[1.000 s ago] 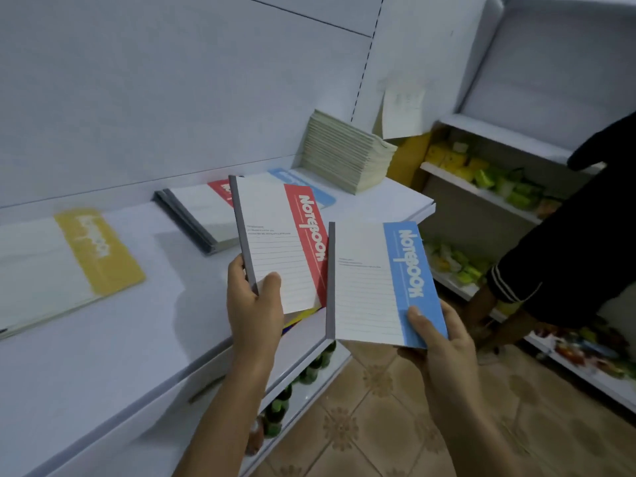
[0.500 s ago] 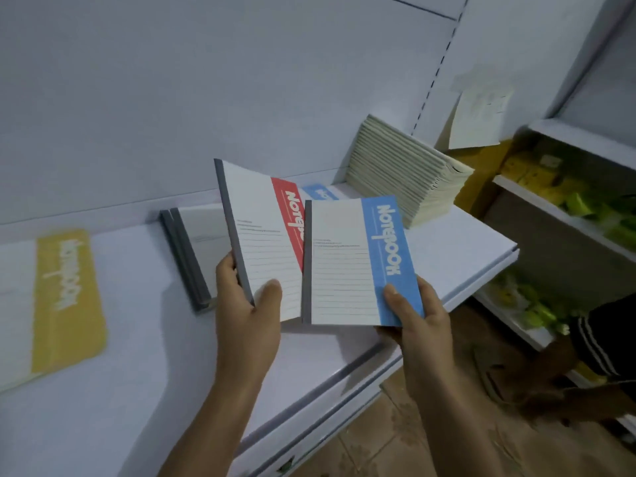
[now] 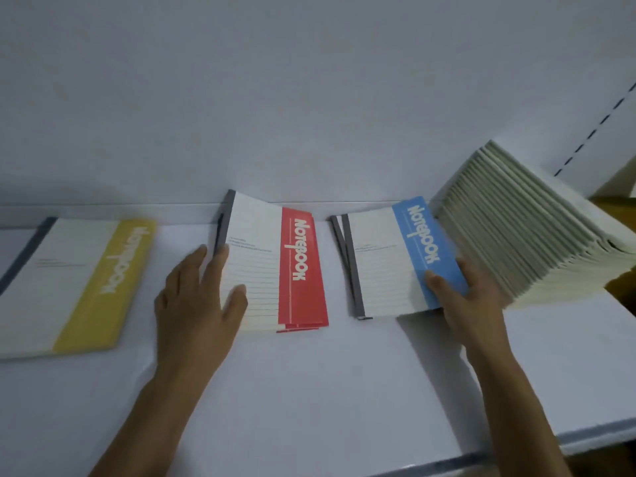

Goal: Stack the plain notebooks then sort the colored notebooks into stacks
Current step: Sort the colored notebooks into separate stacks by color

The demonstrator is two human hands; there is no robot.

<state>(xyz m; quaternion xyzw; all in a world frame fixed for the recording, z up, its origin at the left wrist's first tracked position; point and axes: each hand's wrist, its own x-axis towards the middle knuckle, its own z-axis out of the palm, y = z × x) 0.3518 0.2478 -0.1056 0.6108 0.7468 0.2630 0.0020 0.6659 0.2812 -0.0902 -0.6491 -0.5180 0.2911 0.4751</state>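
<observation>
In the head view, we keep one spot per colour along the white shelf point(image 3: 309, 390), so the piles cannot mix. The yellow notebook point(image 3: 75, 284) lies flat at 9 o'clock. The tall stack of plain notebooks point(image 3: 530, 228) stands at 3 o'clock, set aside as finished, we judge.

Our left hand point(image 3: 199, 304) holds the red notebook point(image 3: 275, 263) by its near left corner, thumb on the lined cover. The book sits at 1 o'clock from that hand. Its far left corner is tilted up over the red covers beneath, as if it is being laid on its pile.

Our right hand point(image 3: 461, 297) pinches the blue notebook point(image 3: 395, 259) at its near right corner, thumb on the blue band. The book sits at 10 o'clock from that hand, over a skewed grey spine and just beside the plain stack.
</observation>
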